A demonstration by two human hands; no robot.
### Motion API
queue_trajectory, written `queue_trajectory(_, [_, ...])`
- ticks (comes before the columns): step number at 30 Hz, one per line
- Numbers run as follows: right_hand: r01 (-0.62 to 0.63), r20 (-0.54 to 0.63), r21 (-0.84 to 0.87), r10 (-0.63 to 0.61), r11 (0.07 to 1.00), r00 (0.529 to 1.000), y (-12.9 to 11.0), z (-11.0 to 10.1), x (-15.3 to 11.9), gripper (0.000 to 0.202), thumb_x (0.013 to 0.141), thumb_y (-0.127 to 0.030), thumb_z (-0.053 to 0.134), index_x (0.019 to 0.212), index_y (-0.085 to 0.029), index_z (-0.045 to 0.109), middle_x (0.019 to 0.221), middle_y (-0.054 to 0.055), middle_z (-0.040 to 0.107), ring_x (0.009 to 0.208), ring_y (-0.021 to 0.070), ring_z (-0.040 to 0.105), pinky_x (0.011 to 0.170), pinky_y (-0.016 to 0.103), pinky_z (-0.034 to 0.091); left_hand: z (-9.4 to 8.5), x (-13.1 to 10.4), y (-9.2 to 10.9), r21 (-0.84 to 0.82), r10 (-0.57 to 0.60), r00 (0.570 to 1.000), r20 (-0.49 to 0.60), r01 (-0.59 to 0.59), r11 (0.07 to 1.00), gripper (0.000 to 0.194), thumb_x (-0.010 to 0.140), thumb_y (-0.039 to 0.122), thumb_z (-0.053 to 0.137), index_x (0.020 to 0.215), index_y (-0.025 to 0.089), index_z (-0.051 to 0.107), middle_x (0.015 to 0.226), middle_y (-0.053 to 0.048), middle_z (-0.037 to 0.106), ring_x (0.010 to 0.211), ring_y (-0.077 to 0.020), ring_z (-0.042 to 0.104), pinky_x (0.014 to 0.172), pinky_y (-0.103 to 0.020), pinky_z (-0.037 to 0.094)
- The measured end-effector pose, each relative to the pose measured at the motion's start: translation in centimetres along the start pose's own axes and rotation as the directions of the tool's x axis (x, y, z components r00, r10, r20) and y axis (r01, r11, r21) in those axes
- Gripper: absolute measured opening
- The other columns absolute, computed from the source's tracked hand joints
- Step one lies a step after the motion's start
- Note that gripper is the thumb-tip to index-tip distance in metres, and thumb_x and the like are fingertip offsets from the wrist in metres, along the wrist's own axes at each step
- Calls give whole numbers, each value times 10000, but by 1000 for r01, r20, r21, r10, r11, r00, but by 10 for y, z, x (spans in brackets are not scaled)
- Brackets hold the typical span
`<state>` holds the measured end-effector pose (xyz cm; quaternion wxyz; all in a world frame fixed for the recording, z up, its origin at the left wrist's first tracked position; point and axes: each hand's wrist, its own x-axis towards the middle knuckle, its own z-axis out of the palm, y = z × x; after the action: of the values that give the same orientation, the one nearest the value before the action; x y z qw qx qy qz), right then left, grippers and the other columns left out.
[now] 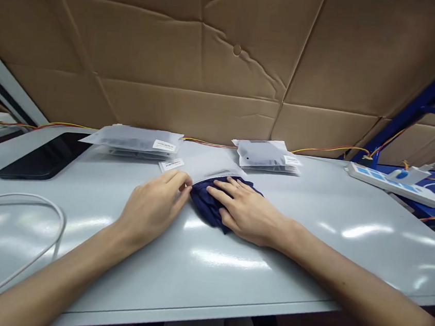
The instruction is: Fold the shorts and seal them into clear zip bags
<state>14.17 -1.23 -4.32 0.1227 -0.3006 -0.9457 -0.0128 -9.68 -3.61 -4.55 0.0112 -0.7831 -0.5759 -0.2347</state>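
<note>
A folded dark blue cloth (pixel 207 207) lies at the mouth of a frosted plastic bag (pixel 211 163) in the middle of the table. My left hand (pixel 153 204) is closed in a pinch at the bag's left front corner, right beside the cloth. Spread fingers of my right hand (pixel 249 212) rest flat on top of the cloth and hide part of it. How far the cloth reaches into the bag I cannot tell. Just left of the bag is a small white label (pixel 171 165) with print.
Behind, frosted bags with labels lie in a left stack (pixel 134 138) and a right stack (pixel 263 154) against a cardboard wall (pixel 212 64). A black tablet-like slab (pixel 47 158) and a white cable (pixel 60 219) are left. On the right sits a power strip (pixel 394 184).
</note>
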Motion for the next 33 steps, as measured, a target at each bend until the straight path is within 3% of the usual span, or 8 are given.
queue_trajectory(4, [-57, 10, -62, 58, 996, 998, -1, 3, 20, 467, 998, -159, 420, 1456, -128, 507, 1436, 201, 576, 1323, 311, 535, 1120, 528, 408, 3, 1, 5, 66, 93, 996, -7, -92, 994, 281, 1020, 337, 353, 988, 236, 614, 968, -46, 696, 703, -183, 613, 621, -316, 407])
queue_trajectory(9, [-42, -6, -55, 42, 998, 999, 1, 12, 42, 372, 1028, -208, 439, 1348, -128, 611, 1355, 188, 642, 1250, 294, 586, 1075, 464, 438, 5, 2, 1, 67, 158, 987, 25, -159, 985, 282, 1027, 328, 356, 999, 252, 627, 980, -42, 688, 776, -194, 632, 643, -312, 419])
queue_trajectory(12, [-42, -54, -66, 39, 997, 998, 1, 12, 41, 332, 1040, -210, 438, 1284, -142, 652, 1300, 157, 681, 1168, 265, 623, 1021, 420, 462, 3, 3, -3, 44, 110, 993, 41, -112, 993, 259, 1028, 345, 366, 1012, 264, 612, 1018, -36, 687, 799, -202, 643, 634, -317, 424])
queue_trajectory(17, [-114, -174, -110, 94, 987, 980, 8, 2, 17, 316, 1044, -222, 424, 1081, -137, 727, 1085, 144, 720, 972, 252, 647, 896, 403, 498, -1, 4, -6, 86, -22, 1000, 15, 20, 996, 252, 1026, 334, 365, 1111, 249, 586, 1113, -52, 686, 870, -239, 667, 638, -340, 424])
queue_trajectory(20, [-239, -259, -67, 214, 969, 942, 20, 0, 3, 300, 1026, -265, 473, 1177, -118, 686, 1239, 181, 657, 1104, 293, 612, 974, 443, 493, -3, 4, -5, 169, -71, 997, 7, 69, 983, 296, 1021, 296, 342, 1173, 246, 591, 1170, -70, 674, 911, -265, 666, 633, -353, 410])
queue_trajectory(23, [-355, -181, 78, 363, 932, 914, 30, 2, -2, 381, 1030, -354, 486, 1314, -130, 606, 1322, 177, 621, 1167, 300, 611, 1000, 456, 503, -5, 2, -2, 223, -92, 995, 47, 79, 972, 338, 1005, 253, 333, 1219, 236, 593, 1198, -81, 659, 937, -282, 660, 635, -361, 417])
queue_trajectory(26, [-406, -102, 198, 430, 892, 897, 33, 1, -1, 367, 1041, -369, 465, 1294, -150, 616, 1291, 151, 649, 1145, 276, 641, 998, 436, 514, -5, 0, 1, 254, -83, 995, 58, 66, 965, 355, 999, 243, 334, 1240, 225, 593, 1185, -87, 651, 942, -284, 655, 640, -365, 429])
queue_trajectory(33, [-328, -63, 217, 349, 919, 935, 23, -1, 2, 358, 1038, -310, 468, 1277, -125, 662, 1261, 142, 686, 1223, 271, 614, 1059, 425, 496, -2, 3, 0, 294, -64, 997, 42, 49, 955, 372, 1009, 268, 334, 1272, 258, 596, 1138, -62, 659, 845, -245, 650, 628, -348, 415])
